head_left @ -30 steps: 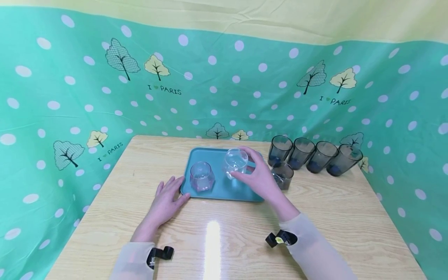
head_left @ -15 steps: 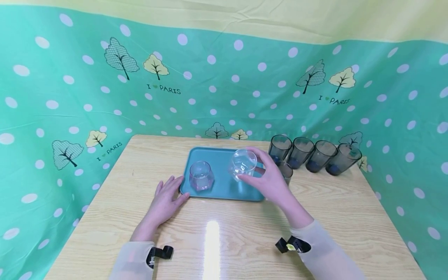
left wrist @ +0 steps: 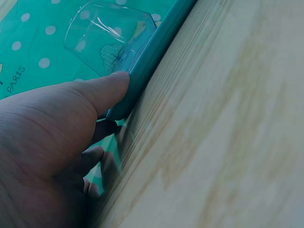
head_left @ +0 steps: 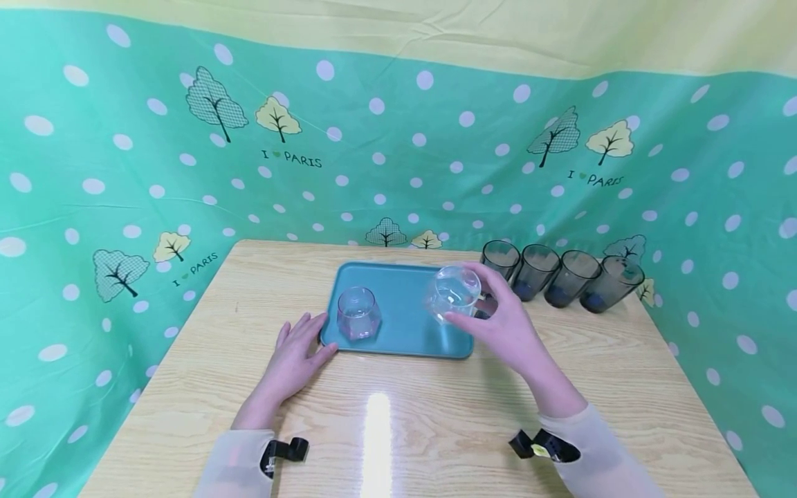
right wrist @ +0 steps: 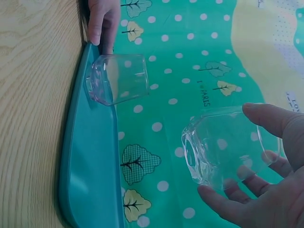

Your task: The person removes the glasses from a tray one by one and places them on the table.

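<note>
My right hand [head_left: 507, 332] holds a clear glass tumbler [head_left: 453, 294] above the right part of a blue rectangular tray [head_left: 405, 325]. In the right wrist view this tumbler [right wrist: 218, 147] is raised off the tray, with thumb on one side and fingers on the other. On the tray's left part stands a pink-tinted glass tumbler [head_left: 358, 315] with a faceted base. My left hand [head_left: 299, 356] rests at the tray's near left corner, fingers spread and loose. The left wrist view shows its thumb [left wrist: 111, 90] against the tray's edge.
Several tall smoky-grey glasses [head_left: 573, 280] stand in a row at the back right of the wooden table [head_left: 436, 415]. A shorter grey glass beside the tray is mostly hidden behind my right hand. A green dotted curtain [head_left: 380, 173] surrounds the table's back and sides.
My right hand has moved right with the clear tumbler, from mid-tray toward the tray's right end, covering the shorter grey glass. My left hand and the pink tumbler have stayed still.
</note>
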Available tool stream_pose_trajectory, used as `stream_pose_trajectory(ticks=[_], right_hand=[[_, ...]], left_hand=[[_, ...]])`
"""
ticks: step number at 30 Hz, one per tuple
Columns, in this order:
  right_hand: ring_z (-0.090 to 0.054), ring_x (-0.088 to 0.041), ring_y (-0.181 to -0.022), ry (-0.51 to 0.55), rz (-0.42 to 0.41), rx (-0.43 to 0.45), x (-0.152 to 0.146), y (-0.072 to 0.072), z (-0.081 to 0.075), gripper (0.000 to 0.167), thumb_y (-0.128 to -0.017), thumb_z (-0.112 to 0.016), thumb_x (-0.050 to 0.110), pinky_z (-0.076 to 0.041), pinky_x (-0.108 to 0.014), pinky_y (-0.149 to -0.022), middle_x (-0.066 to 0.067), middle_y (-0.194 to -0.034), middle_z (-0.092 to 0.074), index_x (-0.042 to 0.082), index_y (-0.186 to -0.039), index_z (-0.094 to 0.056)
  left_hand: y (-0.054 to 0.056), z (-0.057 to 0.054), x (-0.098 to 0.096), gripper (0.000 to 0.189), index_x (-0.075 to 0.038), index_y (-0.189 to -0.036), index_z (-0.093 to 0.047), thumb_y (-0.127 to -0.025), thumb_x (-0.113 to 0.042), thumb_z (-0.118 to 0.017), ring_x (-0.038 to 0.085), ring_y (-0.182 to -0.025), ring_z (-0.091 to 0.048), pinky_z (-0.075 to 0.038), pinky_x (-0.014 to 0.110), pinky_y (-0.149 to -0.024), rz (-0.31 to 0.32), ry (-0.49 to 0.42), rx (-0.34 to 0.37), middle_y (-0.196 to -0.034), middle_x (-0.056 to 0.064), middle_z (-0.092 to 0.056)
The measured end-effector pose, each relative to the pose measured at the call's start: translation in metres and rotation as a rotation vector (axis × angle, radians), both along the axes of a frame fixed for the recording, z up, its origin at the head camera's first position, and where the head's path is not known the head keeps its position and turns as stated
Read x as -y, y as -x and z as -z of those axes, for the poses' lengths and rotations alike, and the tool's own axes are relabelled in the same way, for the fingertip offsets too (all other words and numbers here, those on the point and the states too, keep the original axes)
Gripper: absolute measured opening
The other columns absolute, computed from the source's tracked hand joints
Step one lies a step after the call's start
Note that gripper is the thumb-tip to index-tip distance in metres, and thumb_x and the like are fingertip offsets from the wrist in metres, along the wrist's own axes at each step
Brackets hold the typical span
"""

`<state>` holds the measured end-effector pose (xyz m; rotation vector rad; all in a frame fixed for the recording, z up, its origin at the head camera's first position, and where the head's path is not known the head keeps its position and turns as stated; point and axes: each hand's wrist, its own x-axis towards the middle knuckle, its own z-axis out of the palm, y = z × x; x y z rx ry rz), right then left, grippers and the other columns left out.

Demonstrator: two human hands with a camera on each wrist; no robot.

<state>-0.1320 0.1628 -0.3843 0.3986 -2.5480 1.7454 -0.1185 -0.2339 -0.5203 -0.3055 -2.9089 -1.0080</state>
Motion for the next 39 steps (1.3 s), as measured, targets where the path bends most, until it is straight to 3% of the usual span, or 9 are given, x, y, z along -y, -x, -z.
stream_pose_trajectory(ticks=[7,10,13,16,22,27,39], right_hand=[[-0.056,-0.034,-0.146,-0.013,0.039,0.012,-0.019,-0.004,-0.005,0.084,-0.094,-0.093,0.023,-0.048,-0.05,-0.121,-0.008,-0.157,-0.054,0.025,-0.165,-0.048],[-0.055,-0.032,-0.146,-0.023,0.067,-0.001,-0.028,-0.005,-0.008,0.083,-0.095,-0.092,0.023,-0.05,-0.039,-0.12,-0.006,-0.157,-0.056,0.027,-0.165,-0.048],[-0.058,-0.033,-0.141,-0.03,0.095,-0.003,-0.038,-0.007,-0.011,0.083,-0.095,-0.092,0.024,-0.055,-0.025,-0.108,-0.007,-0.155,-0.057,0.029,-0.166,-0.048],[-0.057,-0.033,-0.14,-0.039,0.124,-0.002,-0.047,-0.008,-0.014,0.085,-0.095,-0.093,0.025,-0.053,-0.017,-0.104,-0.006,-0.156,-0.056,0.03,-0.166,-0.048],[-0.055,-0.027,-0.145,-0.063,0.178,-0.006,-0.068,-0.01,-0.016,0.086,-0.093,-0.094,0.028,-0.051,-0.014,-0.107,-0.004,-0.159,-0.055,0.034,-0.166,-0.047],[-0.054,-0.031,-0.145,-0.089,0.207,-0.037,-0.084,-0.01,-0.014,0.084,-0.095,-0.092,0.029,-0.049,-0.009,-0.104,-0.007,-0.161,-0.054,0.035,-0.166,-0.047],[-0.051,-0.034,-0.148,-0.108,0.279,-0.004,-0.113,-0.01,-0.013,0.089,-0.098,-0.089,0.03,-0.048,-0.008,-0.105,-0.014,-0.162,-0.053,0.029,-0.171,-0.039]], left_hand=[[-0.001,-0.001,-0.001,0.074,0.0,-0.167,-0.044,-0.11,-0.038,-0.072,0.048,-0.163,-0.026,-0.001,0.067,-0.133,0.002,-0.004,0.001,-0.167,0.023,-0.049],[-0.001,0.0,-0.001,0.074,0.0,-0.167,-0.043,-0.11,-0.037,-0.072,0.048,-0.163,-0.026,-0.001,0.067,-0.133,0.003,-0.005,-0.003,-0.167,0.023,-0.049],[-0.001,0.0,-0.001,0.073,0.0,-0.167,-0.044,-0.11,-0.036,-0.072,0.049,-0.163,-0.027,-0.001,0.067,-0.133,0.003,-0.009,-0.012,-0.166,0.024,-0.05],[-0.001,0.001,-0.001,0.073,0.0,-0.166,-0.044,-0.109,-0.036,-0.072,0.05,-0.162,-0.027,-0.001,0.068,-0.133,0.007,-0.014,-0.018,-0.166,0.024,-0.05],[-0.001,0.002,-0.001,0.073,0.0,-0.167,-0.044,-0.11,-0.037,-0.072,0.049,-0.163,-0.027,-0.001,0.068,-0.133,0.008,-0.013,-0.018,-0.166,0.024,-0.05],[0.0,0.002,0.0,0.074,0.0,-0.167,-0.043,-0.11,-0.037,-0.072,0.049,-0.163,-0.026,0.0,0.067,-0.133,0.006,-0.008,-0.013,-0.166,0.024,-0.049],[0.001,0.002,0.0,0.073,0.0,-0.167,-0.043,-0.11,-0.035,-0.072,0.048,-0.164,-0.025,0.0,0.066,-0.134,0.005,-0.007,-0.003,-0.167,0.024,-0.049]])
